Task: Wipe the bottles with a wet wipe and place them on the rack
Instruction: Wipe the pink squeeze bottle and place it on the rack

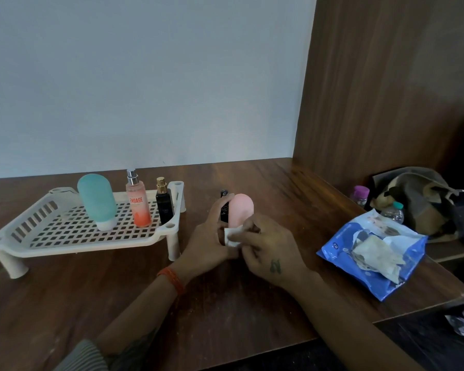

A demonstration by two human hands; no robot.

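Both forearms reach forward over the brown wooden table (65, 303) and meet at the rounded pale pink bottle (241, 210), which stands upright right of the cream perforated plastic rack (38, 236). The left hand (212, 236), orange threads at its wrist, curls around the pink bottle's lower part from the left. The right hand (268, 250), knuckles up, pinches a small folded white wet wipe (232, 236) against the bottle's base. A slim black bottle (224, 207) stands just behind the left hand's fingers. Right of the pink bottle lies an opened blue wipe packet (338, 253). On the rack stand a teal rounded bottle (97, 202), an orange-pink spray bottle (138, 204) and a black gold-capped bottle (164, 204).
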